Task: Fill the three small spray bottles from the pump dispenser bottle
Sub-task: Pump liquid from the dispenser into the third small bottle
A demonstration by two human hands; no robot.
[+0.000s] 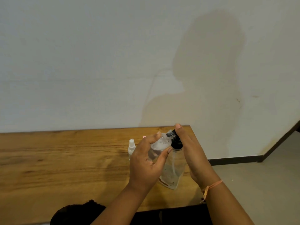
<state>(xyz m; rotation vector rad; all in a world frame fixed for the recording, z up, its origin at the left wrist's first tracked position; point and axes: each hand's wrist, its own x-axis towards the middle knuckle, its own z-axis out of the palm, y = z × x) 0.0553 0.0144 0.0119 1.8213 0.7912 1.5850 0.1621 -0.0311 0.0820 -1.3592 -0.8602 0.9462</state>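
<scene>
– Clear plastic first: where is the small spray bottle?
– Off the table, tilted, in the left hand. Fingers and thumb curl round its body. Its far end lies at ten o'clock from the black pump head, close by the spout; I cannot tell whether they touch.
– And the pump dispenser bottle?
– Upright near the table's right end, see-through, partly hidden between the two hands.
– The right hand?
– Flat, fingers straight and together, laid against the pump head from three o'clock, thumb pointing up. It grips nothing. An orange thread bracelet circles that wrist.
– Anything else nearby?
– A capped spray bottle, white-topped, stands at ten o'clock from the left hand, half behind its knuckles.
– What does it stand on?
– A wooden table, brown and grained, pushed against a pale wall. The person's shadow falls on that wall at twelve o'clock. At three o'clock a dark skirting board meets a grey floor. Dark clothing shows at six o'clock.
</scene>
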